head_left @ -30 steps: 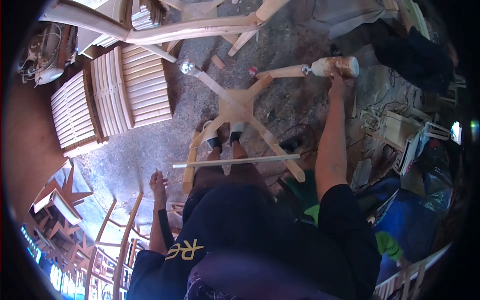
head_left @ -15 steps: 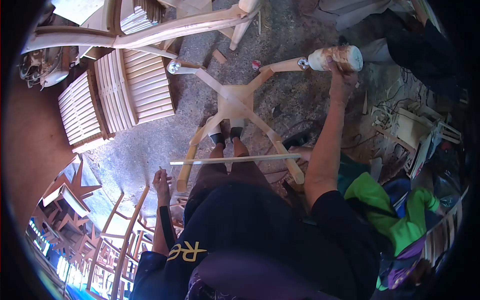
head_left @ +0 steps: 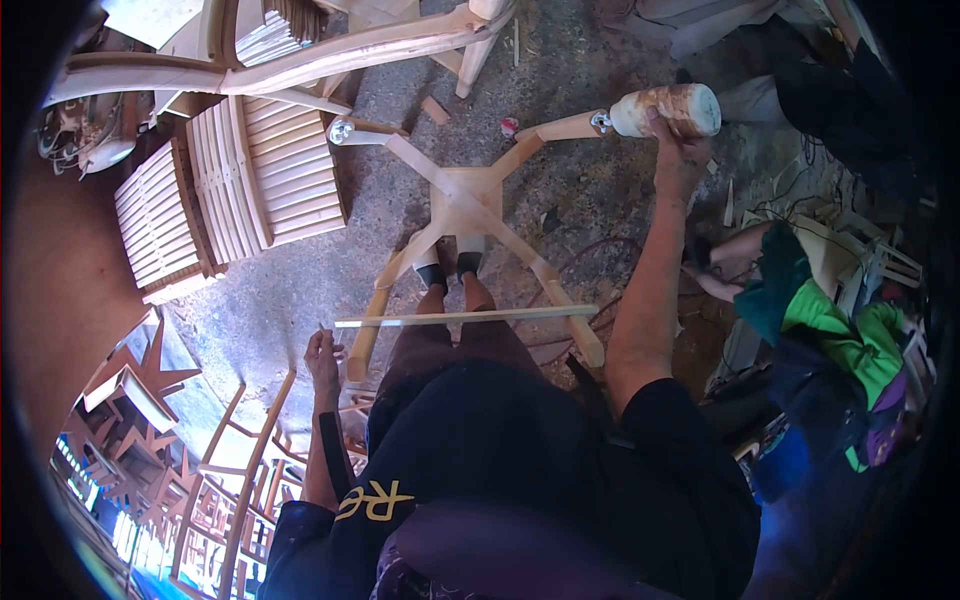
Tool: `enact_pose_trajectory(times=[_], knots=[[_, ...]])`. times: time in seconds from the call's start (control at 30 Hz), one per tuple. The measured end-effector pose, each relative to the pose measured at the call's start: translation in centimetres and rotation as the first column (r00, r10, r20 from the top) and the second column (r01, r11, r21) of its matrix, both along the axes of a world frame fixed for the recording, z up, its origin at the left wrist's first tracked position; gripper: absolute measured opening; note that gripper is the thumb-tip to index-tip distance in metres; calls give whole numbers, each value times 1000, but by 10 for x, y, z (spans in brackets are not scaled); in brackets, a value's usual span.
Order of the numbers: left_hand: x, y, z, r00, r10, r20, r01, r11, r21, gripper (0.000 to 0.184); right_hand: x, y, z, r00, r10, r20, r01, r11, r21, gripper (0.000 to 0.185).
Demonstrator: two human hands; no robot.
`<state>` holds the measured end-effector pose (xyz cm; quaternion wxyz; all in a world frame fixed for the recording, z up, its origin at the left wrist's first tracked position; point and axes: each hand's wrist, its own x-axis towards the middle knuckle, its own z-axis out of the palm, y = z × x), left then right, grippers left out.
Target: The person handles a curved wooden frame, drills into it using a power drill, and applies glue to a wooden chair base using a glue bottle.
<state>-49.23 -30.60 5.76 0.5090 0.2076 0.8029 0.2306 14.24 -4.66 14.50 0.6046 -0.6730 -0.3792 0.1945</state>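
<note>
My right hand is wrapped around a white plastic bottle with brown stains, tipped sideways. Its narrow end meets shiny material at the end of the upper right arm of an X-shaped wooden frame; whether they touch I cannot tell. Similar shiny material shows at the upper left arm's end. Across the two nearer arms lies a thin wooden strip. My left hand is closed beside the strip's left end, pinching a small thin piece too tiny to name.
Slatted wooden panels lean at the left. A curved wooden frame stands at the top. Chair frames are at the lower left. A person in green and black bends at the right, near wood scraps.
The person in green has moved away to the right, and that person's hand has left the strip's right end. My hands keep their holds; the view has shifted slightly.
</note>
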Motion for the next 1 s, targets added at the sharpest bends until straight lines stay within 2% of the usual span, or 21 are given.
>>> enact_pose_trajectory(times=[0.6,0.7,1.0], knots=[[-7,-2,-5,1000,12,23,-13,1000,24,25,0,5,-1,1000,23,21,-23,1000,-6,44],[-11,-3,-9,1000,-26,8,25,999,23,32,-5,6,6,1000,18,10,-18,1000,-19,45],[-14,-5,-15,1000,-6,-4,7,999,31,32,-6,7,5,1000,6,15,-6,999,-39,46]])
